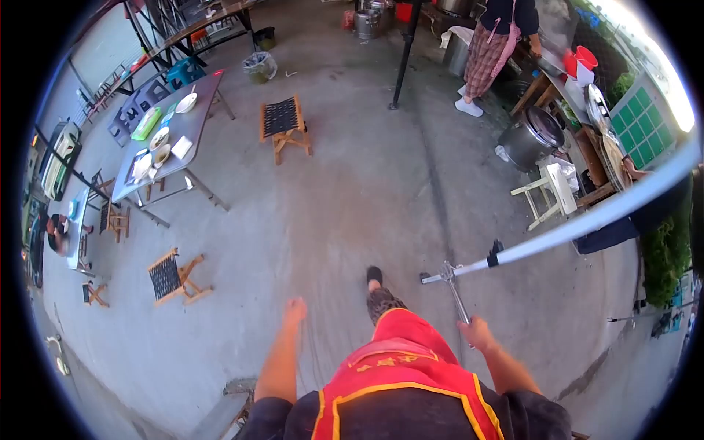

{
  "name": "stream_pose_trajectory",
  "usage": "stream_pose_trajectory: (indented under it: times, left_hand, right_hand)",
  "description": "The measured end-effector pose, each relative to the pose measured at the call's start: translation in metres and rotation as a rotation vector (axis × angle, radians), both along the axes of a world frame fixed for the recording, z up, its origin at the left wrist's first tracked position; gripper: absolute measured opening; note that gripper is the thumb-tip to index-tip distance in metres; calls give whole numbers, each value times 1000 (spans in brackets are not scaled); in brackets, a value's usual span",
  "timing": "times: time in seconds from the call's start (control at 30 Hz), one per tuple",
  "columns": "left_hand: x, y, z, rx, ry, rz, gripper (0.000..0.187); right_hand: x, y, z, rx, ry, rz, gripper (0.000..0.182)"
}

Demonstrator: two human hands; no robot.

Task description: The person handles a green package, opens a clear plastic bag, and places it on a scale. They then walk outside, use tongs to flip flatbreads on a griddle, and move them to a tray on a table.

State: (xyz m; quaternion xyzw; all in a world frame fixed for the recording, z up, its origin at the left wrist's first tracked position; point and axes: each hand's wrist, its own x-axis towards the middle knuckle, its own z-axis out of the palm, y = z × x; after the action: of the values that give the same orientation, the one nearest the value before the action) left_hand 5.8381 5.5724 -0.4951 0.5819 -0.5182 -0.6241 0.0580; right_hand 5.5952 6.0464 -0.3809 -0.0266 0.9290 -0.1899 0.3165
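Observation:
My right hand is closed around the lower end of a long, slim, shiny metal tool, whose kind I cannot tell. The tool's far end overlaps the foot of a white pole in this view. On the other side of my body, my left hand hangs with its fingers curled in, and nothing shows in it. A red apron with yellow trim covers my front. One dark shoe is ahead of me on the concrete floor.
Bowls stand on a folding table at the left. Folding stools are scattered around it. A dark upright post is ahead. Right of it, a person stands by a work counter, near a big lidded steel pot and a pale stool.

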Motion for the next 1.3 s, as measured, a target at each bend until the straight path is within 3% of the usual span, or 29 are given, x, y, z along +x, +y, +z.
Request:
stream_pose_trajectory:
  times: [0.03, 0.13, 0.23, 0.27, 0.3, 0.33, 0.4, 0.43, 0.5, 0.57, 0.6, 0.63, 0.67, 0.73, 0.77, 0.8, 0.87, 0.9, 0.93, 1.0, 1.07, 1.1, 1.2, 1.23, 1.3]
  left_hand:
    - [-27, -36, -8, -71, 34, -188, 21]
    - [-104, -103, 13, -247, 187, -186, 22]
    - [-84, -145, 1, -267, -231, -343, 24]
    - [-88, -159, 5, -266, -369, -390, 25]
    - [-96, -164, 34, -250, -569, -644, 25]
    - [-103, -162, 67, -339, -544, -878, 26]
    - [-48, -195, 19, -876, -327, -1497, 21]
    - [-42, -198, 10, -776, -371, -1449, 21]
    - [-54, -205, -6, -509, -494, -1222, 20]
    - [-84, -223, -19, -457, -490, -1142, 20]
    - [-117, -244, -15, -533, -421, -1157, 21]
    - [-151, -271, -24, -824, -222, -1177, 22]
    - [-186, -307, -18, -579, -435, -1248, 20]
    - [-292, -397, -22, -596, -561, -1400, 20]
    - [-363, -449, -16, -701, -559, -1469, 20]
    - [-462, -497, 14, -289, -787, -942, 18]
    - [-580, -609, -26, -992, -507, -1059, 11]
    - [-663, -639, 28, -462, -217, -666, 14]
    - [-755, -666, 103, -63, 43, -132, 22]
    - [-875, -725, 127, -253, 197, -211, 22]
    - [-979, -761, 138, -402, 194, -254, 22]
    - [-1019, -787, 136, -456, 160, -267, 22]
    - [-1069, -842, 103, -534, -94, -389, 22]
    - [-1061, -852, 84, -609, -234, -549, 22]
    - [-1029, -855, 26, -949, -525, -1123, 22]
  right_hand:
    - [-13, -12, -11, 47, -27, 0, 47]
    - [-86, -99, -37, 61, -79, -15, 47]
    - [-176, -197, -31, -102, -218, 98, 50]
    - [-205, -236, -26, -139, -127, 110, 49]
    - [-238, -280, -17, -174, -25, 129, 47]
    - [-271, -325, 7, -276, -77, 74, 46]
    - [-329, -415, 55, -358, -141, 41, 45]
    - [-363, -455, 63, -341, -147, 73, 45]
    - [-431, -517, 29, -330, 69, 209, 46]
    - [-474, -558, 8, -336, 178, 289, 45]
    - [-500, -573, 6, -354, 201, 286, 44]
    - [-533, -595, 9, -375, 245, 279, 43]
    - [-561, -616, 19, -328, 158, 223, 43]
    - [-610, -638, 51, -206, -31, 113, 43]
    - [-636, -642, 50, -203, 55, 153, 43]
    - [-665, -648, 36, -212, 143, 189, 42]
    - [-721, -679, 32, -235, 204, 163, 42]
    - [-750, -698, 38, -241, 169, 109, 42]
    - [-777, -717, 48, -247, 133, 65, 42]
    - [-824, -771, 79, -143, 113, 57, 36]
    - [-892, -782, 3, -223, 257, 308, 39]
    - [-932, -802, -31, -214, 480, 461, 27]
    - [-1037, -987, 0, -319, 328, 622, 30]
    - [-1062, -1050, 18, -343, 299, 688, 31]
    - [-1106, -1169, 53, -393, 267, 824, 32]
